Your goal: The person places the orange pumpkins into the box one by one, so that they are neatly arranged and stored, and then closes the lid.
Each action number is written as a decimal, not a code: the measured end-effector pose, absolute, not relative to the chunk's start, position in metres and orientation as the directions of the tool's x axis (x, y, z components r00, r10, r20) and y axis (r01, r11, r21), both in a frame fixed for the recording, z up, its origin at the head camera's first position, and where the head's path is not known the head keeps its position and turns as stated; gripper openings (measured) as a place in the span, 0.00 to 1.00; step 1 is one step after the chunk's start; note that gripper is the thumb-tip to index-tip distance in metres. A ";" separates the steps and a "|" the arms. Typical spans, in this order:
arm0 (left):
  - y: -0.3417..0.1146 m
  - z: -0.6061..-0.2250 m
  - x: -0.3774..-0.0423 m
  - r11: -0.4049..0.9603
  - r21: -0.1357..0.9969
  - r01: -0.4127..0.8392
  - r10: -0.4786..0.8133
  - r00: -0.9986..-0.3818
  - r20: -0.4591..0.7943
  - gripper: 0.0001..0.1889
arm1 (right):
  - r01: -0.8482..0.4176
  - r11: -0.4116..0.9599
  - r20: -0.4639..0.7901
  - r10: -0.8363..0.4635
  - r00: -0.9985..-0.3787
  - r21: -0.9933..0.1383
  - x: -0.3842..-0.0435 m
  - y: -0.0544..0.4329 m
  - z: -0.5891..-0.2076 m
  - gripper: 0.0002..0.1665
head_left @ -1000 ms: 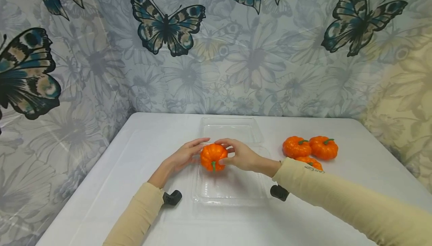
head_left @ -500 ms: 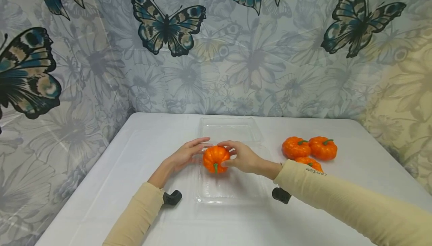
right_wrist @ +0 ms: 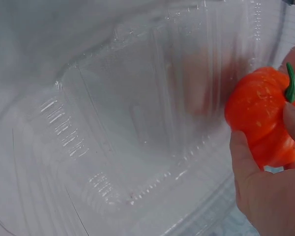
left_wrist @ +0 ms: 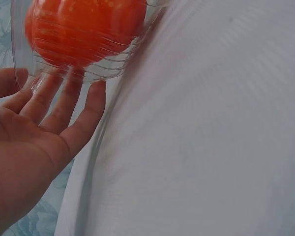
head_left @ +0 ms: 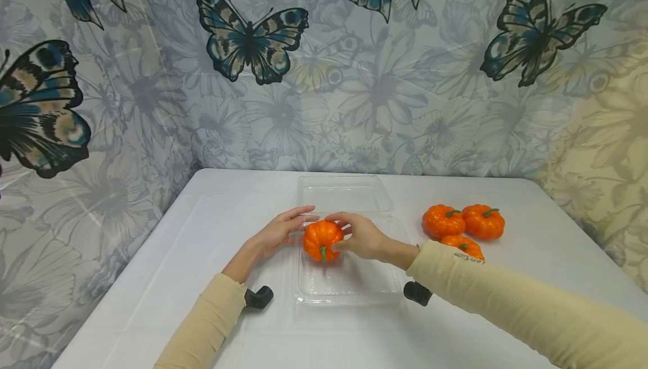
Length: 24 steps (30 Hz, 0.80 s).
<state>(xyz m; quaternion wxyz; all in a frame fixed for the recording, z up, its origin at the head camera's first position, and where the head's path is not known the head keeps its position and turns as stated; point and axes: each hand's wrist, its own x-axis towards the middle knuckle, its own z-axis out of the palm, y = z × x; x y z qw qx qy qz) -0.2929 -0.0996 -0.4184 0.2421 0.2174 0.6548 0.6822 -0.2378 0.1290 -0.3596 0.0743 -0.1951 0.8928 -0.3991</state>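
A glossy orange miniature pumpkin (head_left: 322,240) is held in the right hand (head_left: 361,237), gripped across its ribbed sides with the green stem turned toward the wearer, at the left side of a clear plastic clamshell tray (head_left: 349,287); whether the tray floor is touched cannot be told. The tray's left wall is met by the left hand (head_left: 276,235), its fingers extended and spread, though whether the rim is pinched by the thumb cannot be made out. Judging by its even shine, the pumpkin is probably artificial, light and firm, its smooth skin likely a little slippery; it is best taken by the flanks, thumb and fingers opposed, with the thin stem spared. The tray looks flimsy, liable to be flexed or slid if its ribbed wall is pushed, so a steady touch at the rim is called for. Travel is bounded by the near wall at left and by the open lid (head_left: 344,193) behind, while bare tray floor is left to the right and in front. Three more pumpkins (head_left: 442,221) are grouped on the white table (head_left: 228,200) beyond the tray's right edge, partly behind the right sleeve (head_left: 486,279).
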 end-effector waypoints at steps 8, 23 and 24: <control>-0.101 -0.418 -0.292 -0.004 0.998 -0.055 0.600 -0.799 -0.042 0.26 | -0.182 0.630 -0.066 -0.349 -0.935 -0.755 -0.238 0.127 -0.356 0.34; -0.102 -0.420 -0.293 0.022 0.997 -0.071 0.586 -0.807 -0.070 0.26 | -0.032 0.658 -0.209 -0.284 -0.936 -0.752 -0.247 0.144 -0.340 0.33; -0.102 -0.420 -0.293 0.024 0.997 -0.071 0.586 -0.807 -0.072 0.26 | -0.015 0.655 -0.218 -0.272 -0.937 -0.756 -0.247 0.147 -0.339 0.34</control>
